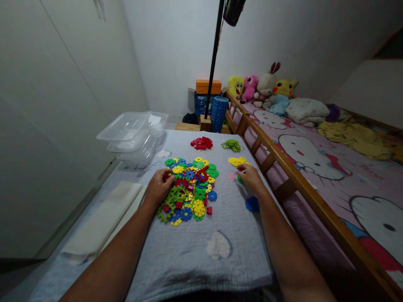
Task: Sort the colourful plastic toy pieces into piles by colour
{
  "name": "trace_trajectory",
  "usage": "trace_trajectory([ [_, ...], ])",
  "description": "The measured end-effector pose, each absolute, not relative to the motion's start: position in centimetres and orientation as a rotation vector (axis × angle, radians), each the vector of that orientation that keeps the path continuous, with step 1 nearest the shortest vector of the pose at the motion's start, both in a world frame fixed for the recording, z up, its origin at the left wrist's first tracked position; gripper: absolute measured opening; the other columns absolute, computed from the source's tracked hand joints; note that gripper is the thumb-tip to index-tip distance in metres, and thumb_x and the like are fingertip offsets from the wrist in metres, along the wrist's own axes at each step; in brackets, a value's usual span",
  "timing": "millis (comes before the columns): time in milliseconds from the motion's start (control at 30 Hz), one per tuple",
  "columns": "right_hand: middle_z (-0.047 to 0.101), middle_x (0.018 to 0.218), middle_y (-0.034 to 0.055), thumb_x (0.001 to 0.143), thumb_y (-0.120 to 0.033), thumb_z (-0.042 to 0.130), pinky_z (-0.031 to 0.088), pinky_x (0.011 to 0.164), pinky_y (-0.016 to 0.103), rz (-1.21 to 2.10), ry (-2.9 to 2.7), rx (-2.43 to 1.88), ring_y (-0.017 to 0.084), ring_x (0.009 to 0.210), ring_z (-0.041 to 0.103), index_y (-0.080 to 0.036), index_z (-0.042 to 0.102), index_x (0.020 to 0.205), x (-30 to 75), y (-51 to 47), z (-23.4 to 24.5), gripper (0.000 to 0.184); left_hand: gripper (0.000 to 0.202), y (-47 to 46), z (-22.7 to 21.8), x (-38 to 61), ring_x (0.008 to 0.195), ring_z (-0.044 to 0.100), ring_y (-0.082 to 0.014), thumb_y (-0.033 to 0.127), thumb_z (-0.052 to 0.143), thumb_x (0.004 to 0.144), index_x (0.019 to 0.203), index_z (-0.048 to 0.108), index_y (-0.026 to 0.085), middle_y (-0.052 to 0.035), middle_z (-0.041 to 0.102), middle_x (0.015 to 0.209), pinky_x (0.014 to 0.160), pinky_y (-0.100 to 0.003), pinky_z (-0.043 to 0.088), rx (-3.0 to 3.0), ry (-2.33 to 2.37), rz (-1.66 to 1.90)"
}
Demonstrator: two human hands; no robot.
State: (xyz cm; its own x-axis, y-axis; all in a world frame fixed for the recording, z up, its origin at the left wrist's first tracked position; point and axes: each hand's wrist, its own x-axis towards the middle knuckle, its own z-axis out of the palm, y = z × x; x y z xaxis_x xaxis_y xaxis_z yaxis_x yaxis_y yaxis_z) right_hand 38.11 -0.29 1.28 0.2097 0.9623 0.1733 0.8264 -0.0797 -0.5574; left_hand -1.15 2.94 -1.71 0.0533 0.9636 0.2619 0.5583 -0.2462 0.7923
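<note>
Grey-blue cloth-covered table; left hand at multicoloured notched plastic pieces, right hand by yellow plastic discs; fingers curled, both grasps unclear.

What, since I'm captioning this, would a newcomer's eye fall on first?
Probably the bright heap of interlocking plastic pieces on the grey cloth, the left hand at its left side. Beyond it lie a red pile and a lime-green pile. Then the plush toys at the far end of the Hello Kitty bedding, on the right.
</note>
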Motion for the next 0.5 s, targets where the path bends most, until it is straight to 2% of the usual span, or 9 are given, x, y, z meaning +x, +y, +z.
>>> trace_trajectory([
  [100,0.071,0.092,0.0066,0.081,-0.018,0.063,0.045,0.080,0.028,0.396,-1.893,-1.841,0.018,0.086,0.063,-0.016,0.072,0.091,33.5,0.8,1.1,0.014,0.036,3.0,-1.8,-1.2,0.097,0.063,-0.0232,0.046,0.055,0.083,0.104,0.066,0.019,-0.0081,0.066,0.108,0.093,-0.039,0.052,1.854,1.514,1.105],
  [300,0.064,0.099,0.0086,0.081,-0.031,0.069,0.043,0.083,0.029,0.309,-1.881,-1.963,0.020,0.092,0.058,-0.016,0.070,0.098,28.8,1.9,-0.4,0.022,0.035,3.0,-1.9,-1.2,0.097,0.063,-0.0231,0.046,0.055,0.082,0.104,0.065,0.019,-0.0078,0.066,0.108,0.093,-0.039,0.052,1.852,1.503,1.119],
  [500,0.063,0.095,0.0050,0.075,-0.019,0.066,0.043,0.081,0.027,0.320,-1.755,-1.884,0.018,0.090,0.057,-0.019,0.066,0.091,29.1,1.7,-1.0,0.016,0.036,3.1,-1.9,-1.2,0.099,0.063,-0.0236,0.045,0.055,0.082,0.105,0.065,0.019,-0.0084,0.066,0.109,0.094,-0.039,0.051,1.856,1.499,1.117],
])
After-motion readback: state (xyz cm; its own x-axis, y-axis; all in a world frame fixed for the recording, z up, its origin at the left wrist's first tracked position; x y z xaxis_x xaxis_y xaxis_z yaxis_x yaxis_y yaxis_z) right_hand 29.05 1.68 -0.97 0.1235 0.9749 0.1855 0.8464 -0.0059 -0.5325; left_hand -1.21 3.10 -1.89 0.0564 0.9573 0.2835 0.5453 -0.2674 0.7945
